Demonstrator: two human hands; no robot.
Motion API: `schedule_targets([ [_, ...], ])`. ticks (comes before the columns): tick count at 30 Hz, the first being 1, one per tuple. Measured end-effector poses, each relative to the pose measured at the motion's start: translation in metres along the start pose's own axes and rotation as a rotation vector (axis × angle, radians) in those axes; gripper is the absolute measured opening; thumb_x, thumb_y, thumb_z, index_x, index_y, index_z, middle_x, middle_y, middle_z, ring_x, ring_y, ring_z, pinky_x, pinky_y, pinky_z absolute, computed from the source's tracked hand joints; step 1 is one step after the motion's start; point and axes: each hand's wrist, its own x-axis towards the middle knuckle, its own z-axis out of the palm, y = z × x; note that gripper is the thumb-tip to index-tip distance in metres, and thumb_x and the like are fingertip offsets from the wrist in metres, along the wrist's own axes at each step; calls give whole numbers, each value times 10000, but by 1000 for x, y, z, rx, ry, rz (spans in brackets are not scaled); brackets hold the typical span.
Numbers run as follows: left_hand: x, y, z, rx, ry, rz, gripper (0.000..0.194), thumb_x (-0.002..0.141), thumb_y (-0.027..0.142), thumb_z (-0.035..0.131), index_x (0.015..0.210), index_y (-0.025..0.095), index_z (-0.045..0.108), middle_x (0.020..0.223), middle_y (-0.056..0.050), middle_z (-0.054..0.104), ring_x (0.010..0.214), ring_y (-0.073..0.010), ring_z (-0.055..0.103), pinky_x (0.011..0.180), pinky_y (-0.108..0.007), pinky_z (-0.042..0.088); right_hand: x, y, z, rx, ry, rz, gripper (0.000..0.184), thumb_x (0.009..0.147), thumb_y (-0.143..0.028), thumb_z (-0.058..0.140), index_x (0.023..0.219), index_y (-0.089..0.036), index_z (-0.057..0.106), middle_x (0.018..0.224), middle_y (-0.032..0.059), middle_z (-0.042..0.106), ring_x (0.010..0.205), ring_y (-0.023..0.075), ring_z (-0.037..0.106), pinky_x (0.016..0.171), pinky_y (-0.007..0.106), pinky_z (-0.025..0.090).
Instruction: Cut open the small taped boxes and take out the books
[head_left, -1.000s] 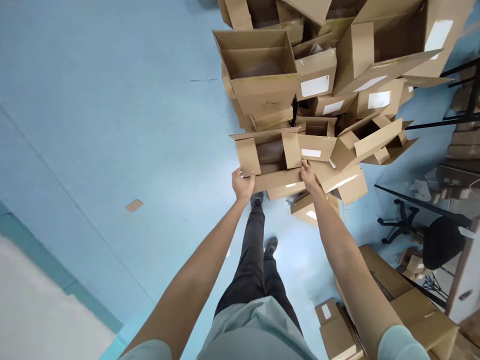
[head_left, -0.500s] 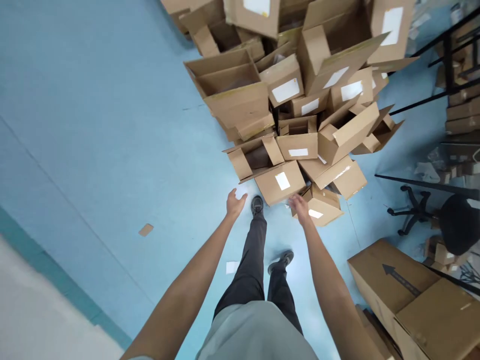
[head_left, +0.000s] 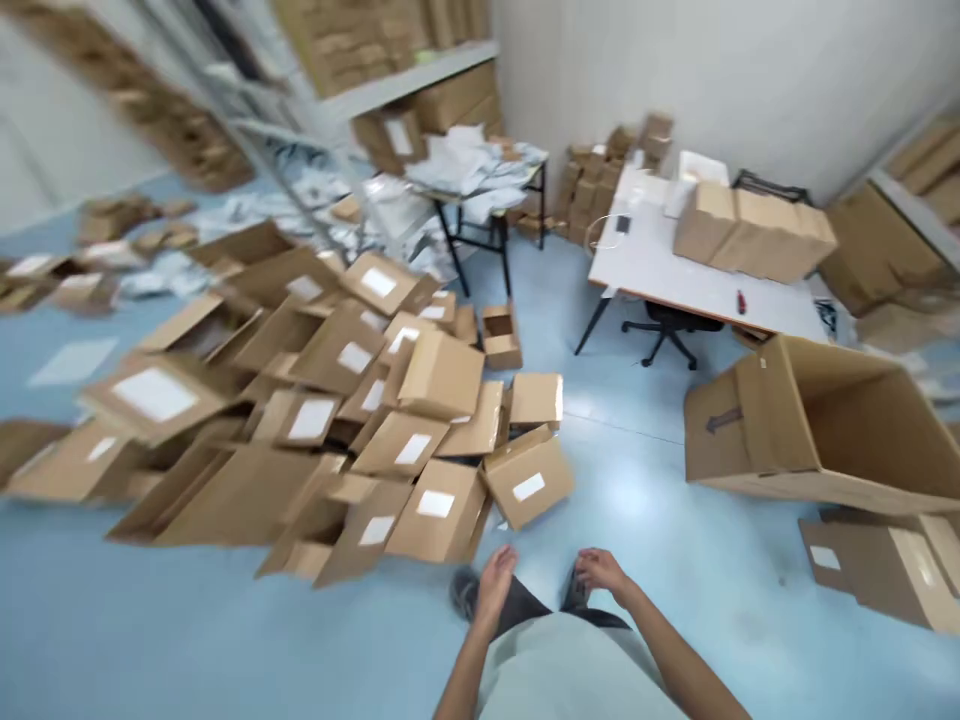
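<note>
My left hand (head_left: 498, 578) hangs in front of my body, fingers loosely bent and nothing held in them. It is nearest to a cardboard box with a white label (head_left: 436, 503) at the pile's near edge. My right hand (head_left: 600, 570) is held a little to the right, also without anything in it, its fingers slightly curled and apart. Beyond both hands, a tilted labelled box (head_left: 529, 480) lies on the floor. Several more cardboard boxes, such as an open one (head_left: 240, 500), form a heap to the left. Motion blurs the picture somewhat.
A large open carton (head_left: 720, 420) stands at the right, with flattened cardboard (head_left: 862, 560) beside it. Farther back are a white desk (head_left: 645, 240), a wheeled chair (head_left: 667, 325) and a small table heaped with pale sheets (head_left: 480, 170). Blue floor (head_left: 630, 500) lies between.
My view has swung up and to the right, bringing the desk, shelves and whole large carton into sight. Both hands have drawn in nearer my body and closer together, away from the boxes.
</note>
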Motion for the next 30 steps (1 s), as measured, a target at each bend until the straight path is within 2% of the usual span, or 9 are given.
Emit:
schedule_targets([
  [4,-32,64,122,74,-236,145,466,655,535,998,902,226,750,1149,-218,879,1339,-506,779,1224,-654,581,-8,-50,-117,209,115,-155,537,585,-527,956,973,-224,741,897,49,798,773,230,787,798,376,596],
  [6,-39,99,175,102,-340,214,528,629,562,1010,943,208,776,1182,-239,871,1334,-497,783,1243,-644,561,-9,-76,-167,297,151,-237,632,581,-610,957,1042,-227,756,1022,82,832,883,250,820,896,403,609],
  [8,-39,136,220,120,-420,285,579,634,593,1001,1005,200,794,1247,-245,859,1355,-470,778,1278,-615,533,-8,-102,-208,365,167,-315,729,572,-690,962,1106,-229,776,1127,118,849,992,282,836,977,437,612],
  [12,-24,211,291,133,-522,408,743,667,725,928,1172,193,803,1381,-246,822,1406,-426,757,1303,-573,516,1,-156,-271,449,182,-448,889,553,-795,984,1209,-221,807,1217,163,858,1095,335,839,1042,492,613],
  [15,-3,262,333,134,-564,453,857,626,794,911,1216,183,798,1410,-252,810,1422,-446,745,1293,-581,532,15,-204,-316,478,206,-523,966,575,-845,978,1285,-213,808,1271,179,851,1111,347,841,1041,502,619],
  [19,34,331,384,150,-603,452,848,591,756,950,1203,189,791,1370,-236,832,1427,-469,737,1288,-596,545,30,-277,-386,506,279,-578,995,585,-871,974,1323,-226,804,1299,177,838,1117,355,846,1024,506,630],
  [22,58,393,432,176,-605,477,813,627,726,941,1226,203,776,1384,-225,829,1440,-463,731,1297,-610,535,34,-335,-441,558,371,-600,1014,580,-847,992,1356,-226,793,1309,180,827,1101,352,847,1009,497,636],
  [26,71,487,519,237,-663,531,814,624,710,933,1237,206,756,1403,-236,818,1433,-456,737,1306,-626,526,34,-396,-505,631,486,-670,998,701,-817,957,1489,-245,738,1459,188,779,1167,328,831,1048,472,627],
  [30,71,563,618,288,-799,583,810,644,696,919,1257,195,751,1408,-237,816,1395,-440,763,1295,-628,538,51,-431,-561,650,552,-659,1007,749,-809,937,1553,-249,706,1539,199,744,1211,344,819,1065,484,626],
])
